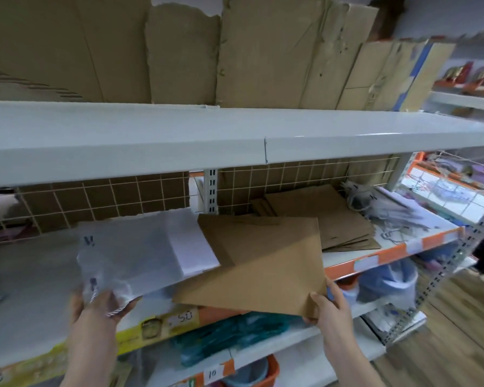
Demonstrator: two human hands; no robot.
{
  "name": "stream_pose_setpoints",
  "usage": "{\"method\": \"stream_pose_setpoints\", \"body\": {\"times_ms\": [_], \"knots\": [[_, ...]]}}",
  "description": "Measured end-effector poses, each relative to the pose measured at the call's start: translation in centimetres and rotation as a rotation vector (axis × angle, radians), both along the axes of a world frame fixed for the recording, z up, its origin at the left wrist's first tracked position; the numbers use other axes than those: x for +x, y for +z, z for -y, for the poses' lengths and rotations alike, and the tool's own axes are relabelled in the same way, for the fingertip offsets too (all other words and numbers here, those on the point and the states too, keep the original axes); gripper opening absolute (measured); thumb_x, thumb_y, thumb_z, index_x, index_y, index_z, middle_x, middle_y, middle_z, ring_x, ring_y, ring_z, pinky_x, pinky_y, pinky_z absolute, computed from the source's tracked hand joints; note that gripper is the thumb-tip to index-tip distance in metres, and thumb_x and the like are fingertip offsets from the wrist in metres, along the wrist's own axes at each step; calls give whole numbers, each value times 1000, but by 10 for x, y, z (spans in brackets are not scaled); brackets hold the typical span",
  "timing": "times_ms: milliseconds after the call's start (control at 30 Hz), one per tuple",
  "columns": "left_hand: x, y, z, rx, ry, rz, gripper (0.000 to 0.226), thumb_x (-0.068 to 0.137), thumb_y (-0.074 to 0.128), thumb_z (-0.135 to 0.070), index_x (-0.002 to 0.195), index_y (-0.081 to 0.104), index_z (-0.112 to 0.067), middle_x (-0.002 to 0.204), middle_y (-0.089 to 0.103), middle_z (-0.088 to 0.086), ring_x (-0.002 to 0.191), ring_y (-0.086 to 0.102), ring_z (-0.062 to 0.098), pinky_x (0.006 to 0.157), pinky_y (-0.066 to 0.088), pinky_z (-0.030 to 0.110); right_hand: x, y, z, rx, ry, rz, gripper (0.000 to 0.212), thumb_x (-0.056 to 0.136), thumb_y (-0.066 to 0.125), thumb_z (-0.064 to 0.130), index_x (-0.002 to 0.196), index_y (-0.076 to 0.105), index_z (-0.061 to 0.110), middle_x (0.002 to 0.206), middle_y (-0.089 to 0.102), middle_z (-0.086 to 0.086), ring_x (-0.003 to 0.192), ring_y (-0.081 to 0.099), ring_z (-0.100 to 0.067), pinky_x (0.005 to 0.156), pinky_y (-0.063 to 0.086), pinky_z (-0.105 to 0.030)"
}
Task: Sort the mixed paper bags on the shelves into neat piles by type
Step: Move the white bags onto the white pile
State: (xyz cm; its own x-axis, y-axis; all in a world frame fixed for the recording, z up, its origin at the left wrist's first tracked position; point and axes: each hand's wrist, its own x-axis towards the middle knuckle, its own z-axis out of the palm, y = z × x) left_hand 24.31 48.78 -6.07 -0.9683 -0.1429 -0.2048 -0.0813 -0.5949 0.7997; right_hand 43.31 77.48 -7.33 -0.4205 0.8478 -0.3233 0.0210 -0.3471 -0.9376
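Note:
My left hand [101, 305] grips the near corner of a clear plastic packet of white paper bags [134, 255], which lies on the middle shelf [391, 251]. My right hand [329, 305] pinches the near right corner of a flat brown paper bag [260, 277], tilted and hanging over the shelf's front edge. Under it lies another brown bag [252, 233]. A pile of brown bags [338, 219] sits further right. White bags with string handles [386, 210] lie at the shelf's right end.
A white upper shelf [235, 135] overhangs the bags, with torn cardboard sheets [277, 51] standing on it. A wire grid with cardboard backs the middle shelf. Below are teal bags [227, 339], price labels and an orange bucket [268, 372]. Wooden floor lies at right.

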Motion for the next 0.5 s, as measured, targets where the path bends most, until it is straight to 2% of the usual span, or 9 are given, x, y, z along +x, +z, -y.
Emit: {"method": "stream_pose_setpoints", "body": {"times_ms": [33,100,133,200,267,333,433,467,500], "knots": [[-3,1,-11,-5,-31,-8,40,92,45,8,109,61,-25,135,51,11,77,58,18,47,57,33,-1,1,-8,1,-15,0,41,94,49,-2,126,50,25,125,52,-5,98,55,-36,62,50,-38],[-8,6,-32,-7,-96,-66,48,93,46,7,88,67,-36,122,51,1,74,63,11,44,56,30,-5,4,-26,-10,-45,5,45,93,50,-2,131,49,23,130,51,-7,102,55,-35,68,52,-42],[-10,8,-42,-7,-133,-75,50,93,46,7,86,67,-38,120,50,0,79,64,12,44,55,29,-6,6,-34,-19,-60,1,47,93,50,-2,134,48,21,130,49,-9,99,54,-33,66,52,-41],[-16,6,-59,-39,-223,-51,41,94,45,3,108,60,-32,128,48,7,92,59,22,46,56,28,-10,7,-49,-25,-90,3,51,93,51,-2,139,46,19,131,48,-12,93,53,-29,58,49,-35],[-22,3,-75,-74,-277,-17,38,95,47,-1,127,50,-22,137,47,16,82,64,19,45,55,26,-12,6,-62,-25,-123,4,52,93,52,-1,140,45,20,133,47,-13,98,51,-30,57,47,-32],[-24,-1,-89,-71,-278,-32,37,93,50,-1,117,56,-27,120,59,15,61,67,8,44,55,26,-13,5,-74,-18,-151,3,53,92,53,1,140,45,22,132,47,-10,100,51,-29,57,47,-32],[-21,3,-112,-98,-285,-62,38,92,48,3,97,60,-33,74,71,-9,54,66,3,46,56,26,-14,1,-94,-16,-185,-11,52,92,52,0,138,46,22,132,49,-10,86,55,-24,57,47,-31],[-22,4,-121,-86,-284,-46,38,93,47,4,95,58,-32,68,70,-10,51,65,3,44,55,25,-15,1,-102,-20,-186,-24,50,92,50,-2,136,48,21,129,52,-11,81,55,-21,57,47,-31],[-25,4,-128,-69,-280,-14,36,94,46,4,95,57,-29,70,72,-7,48,64,2,40,53,23,-15,1,-111,-23,-190,-36,48,92,49,-3,133,50,20,124,54,-11,77,55,-20,58,47,-31]]}}
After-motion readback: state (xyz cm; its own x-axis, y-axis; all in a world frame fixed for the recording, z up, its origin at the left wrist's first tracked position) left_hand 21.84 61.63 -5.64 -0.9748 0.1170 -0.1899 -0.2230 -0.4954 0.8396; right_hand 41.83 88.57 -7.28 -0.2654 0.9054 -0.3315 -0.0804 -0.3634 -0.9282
